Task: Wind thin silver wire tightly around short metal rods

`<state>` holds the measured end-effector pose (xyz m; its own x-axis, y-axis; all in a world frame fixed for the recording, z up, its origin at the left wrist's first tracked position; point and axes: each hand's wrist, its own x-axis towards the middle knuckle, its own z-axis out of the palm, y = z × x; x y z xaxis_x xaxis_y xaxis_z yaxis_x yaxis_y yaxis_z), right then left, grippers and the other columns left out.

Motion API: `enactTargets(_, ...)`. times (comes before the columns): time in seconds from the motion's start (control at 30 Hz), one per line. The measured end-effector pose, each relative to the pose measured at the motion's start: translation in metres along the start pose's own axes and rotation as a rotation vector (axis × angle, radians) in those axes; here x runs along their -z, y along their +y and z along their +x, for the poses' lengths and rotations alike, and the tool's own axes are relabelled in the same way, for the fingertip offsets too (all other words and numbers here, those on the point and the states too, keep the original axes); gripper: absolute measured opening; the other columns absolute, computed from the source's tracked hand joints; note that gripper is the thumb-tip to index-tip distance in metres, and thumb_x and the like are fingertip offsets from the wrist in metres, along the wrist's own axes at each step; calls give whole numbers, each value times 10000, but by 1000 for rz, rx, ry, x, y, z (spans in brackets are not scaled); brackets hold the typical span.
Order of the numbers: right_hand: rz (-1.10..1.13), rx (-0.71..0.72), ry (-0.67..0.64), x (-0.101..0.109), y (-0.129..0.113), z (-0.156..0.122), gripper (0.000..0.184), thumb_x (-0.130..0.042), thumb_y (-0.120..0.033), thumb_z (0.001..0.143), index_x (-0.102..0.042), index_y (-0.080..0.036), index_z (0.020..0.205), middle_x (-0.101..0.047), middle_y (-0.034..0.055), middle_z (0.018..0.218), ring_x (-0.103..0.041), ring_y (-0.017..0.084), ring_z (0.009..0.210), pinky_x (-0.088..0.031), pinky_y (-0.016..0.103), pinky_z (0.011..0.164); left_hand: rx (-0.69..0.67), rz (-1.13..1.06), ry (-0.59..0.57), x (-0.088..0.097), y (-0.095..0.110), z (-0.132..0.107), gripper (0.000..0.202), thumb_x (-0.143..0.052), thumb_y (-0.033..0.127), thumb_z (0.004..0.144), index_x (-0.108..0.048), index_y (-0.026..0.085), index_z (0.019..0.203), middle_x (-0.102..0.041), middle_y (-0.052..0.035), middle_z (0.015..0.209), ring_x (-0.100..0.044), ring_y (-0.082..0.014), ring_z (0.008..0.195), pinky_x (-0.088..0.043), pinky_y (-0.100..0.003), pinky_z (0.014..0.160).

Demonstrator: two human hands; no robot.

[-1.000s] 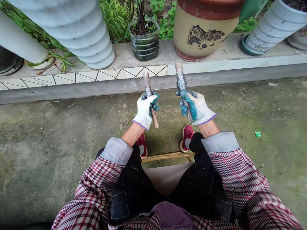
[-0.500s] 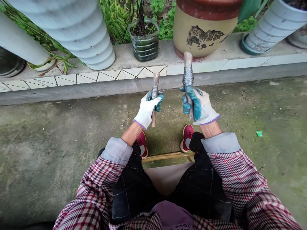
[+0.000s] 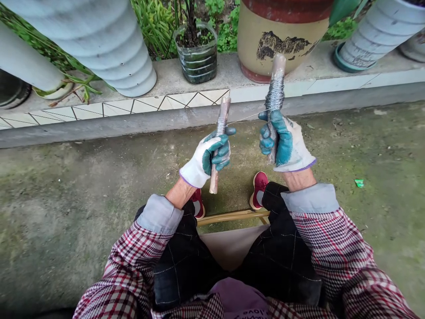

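Observation:
Both my hands wear white gloves with teal palms. My left hand [image 3: 207,157] is closed around a thin brown stick [image 3: 219,144] with a few turns of grey wire near its top. My right hand [image 3: 285,141] is closed around a thicker stick [image 3: 276,84] that carries a fat wrap of grey wire above my fingers. A taut strand of wire [image 3: 247,116] runs between the two sticks. Both sticks stand nearly upright in front of my knees.
I sit on a stool over mossy concrete ground [image 3: 66,190], my red shoes [image 3: 259,186] below the hands. A tiled ledge [image 3: 186,99] ahead bears white ribbed pots [image 3: 99,40], a cut plastic bottle planter [image 3: 197,55] and a tan ceramic pot [image 3: 279,31]. A green scrap [image 3: 358,182] lies at right.
Both hands have shifted right and the right one has risen. The sticks tilted from leaning left to leaning right, and the wire strand between them now shows stretched.

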<state>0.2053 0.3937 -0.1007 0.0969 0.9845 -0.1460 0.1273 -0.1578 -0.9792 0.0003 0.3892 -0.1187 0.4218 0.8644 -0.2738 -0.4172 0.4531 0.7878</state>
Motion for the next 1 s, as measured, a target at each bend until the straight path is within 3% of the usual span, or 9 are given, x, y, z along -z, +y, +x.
enactTargets(0.13,127,11,-55,-3,-9,-12,469,-515,-648,861,-640,-293,1140,-501,6,589,-433,156,445,-346,318,368,-75,64,126,7,-1,4,555,-730,264,686,-584,228,1220,-479,84,600,-387,-39,395,-355,-190,377)
enactTargets(0.3,313,-5,-193,-8,-15,-28,402,-619,-539,831,-646,-288,1143,-413,-34,549,-266,105,377,-248,282,293,-113,160,254,-3,-2,5,760,-724,199,644,-485,221,1365,-604,63,688,-477,-45,456,-387,-176,417)
enactTargets(0.4,492,-1,-389,-8,-15,-34,340,-679,-461,811,-659,-256,1081,-383,-56,539,-236,87,369,-217,250,262,-103,163,221,-8,2,0,774,-731,221,649,-470,205,1378,-595,69,678,-448,-37,431,-367,-170,398)
enactTargets(0.5,584,-4,-481,-6,-18,-37,288,-697,-428,807,-670,-234,1018,-388,-64,521,-237,80,357,-226,241,249,-55,141,123,-11,7,-10,720,-732,274,687,-486,196,1358,-556,79,636,-408,-33,396,-339,-165,372)
enactTargets(0.7,651,-4,-383,0,-29,-34,331,-727,-505,755,-680,-291,1004,-449,-67,513,-196,77,323,-196,272,255,-7,136,-13,-15,5,-19,561,-585,525,856,-547,172,1289,-441,89,507,-334,-47,334,-329,-178,348)
enactTargets(1.0,506,-64,-373,-2,-23,-36,357,-698,-602,741,-670,-288,909,-671,16,717,-322,86,357,-268,293,313,-23,266,86,-20,2,-14,462,-646,434,835,-583,142,1186,-544,51,571,-456,-56,414,-395,-162,391)
